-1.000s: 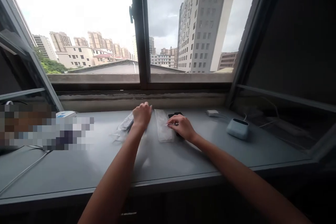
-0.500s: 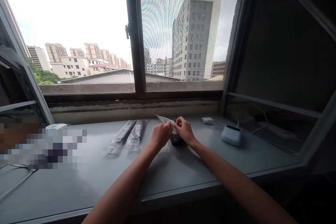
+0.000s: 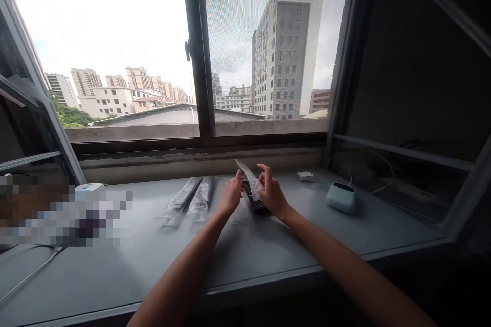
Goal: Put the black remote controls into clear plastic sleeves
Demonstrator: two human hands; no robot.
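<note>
A black remote control [image 3: 258,205] with small buttons lies on the grey desk between my hands. A thin translucent plastic sleeve [image 3: 250,178] rises slantwise over it, its pointed end up towards the window. My right hand [image 3: 270,190] pinches the sleeve's lower part, index finger raised. At the remote's left side is my left hand [image 3: 233,192], thumb up and fingers curled; what its fingertips hold is too small to make out. Left of it lie two wrapped long objects, one [image 3: 179,201] beside the other [image 3: 201,199], both in clear plastic.
A pale blue device [image 3: 341,197] and a white charger [image 3: 305,176] with a cable stand at the right. Further left are a white box [image 3: 89,188], a blurred-out patch and a cable [image 3: 32,272]. The window frame [image 3: 200,141] borders the desk's back.
My hands have moved slightly apart, and more of the remote shows. The sleeve now stands more steeply, and my right index finger is lifted. The view has shifted slightly.
</note>
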